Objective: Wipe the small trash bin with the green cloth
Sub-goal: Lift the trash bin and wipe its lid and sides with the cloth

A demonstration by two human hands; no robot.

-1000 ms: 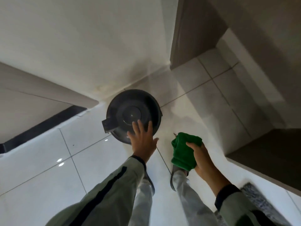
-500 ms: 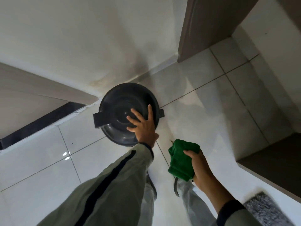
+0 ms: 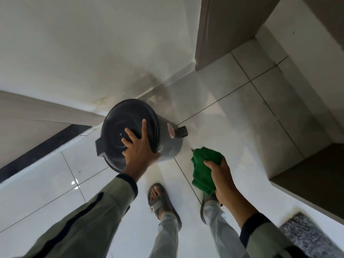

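The small trash bin [image 3: 167, 140] is dark grey and round, with a black lid and a foot pedal [image 3: 182, 131] on its right side. It stands on the white floor tiles by the wall and leans toward me. My left hand [image 3: 138, 148] lies spread on the lid, fingers wrapped over its near rim. My right hand [image 3: 221, 174] is shut on the bunched green cloth [image 3: 203, 169], held just right of the bin and apart from it.
A white wall [image 3: 93, 53] rises behind the bin. A brown cabinet panel [image 3: 223, 25] stands at the back right, and another dark cabinet [image 3: 312, 174] sits at the right. My sandalled foot [image 3: 158, 200] is on the tiles below the bin. A grey mat [image 3: 307, 237] lies bottom right.
My left hand went from reaching to gripping the lid's rim, and the bin has tipped so its side and pedal show. The cloth hand stayed beside it.
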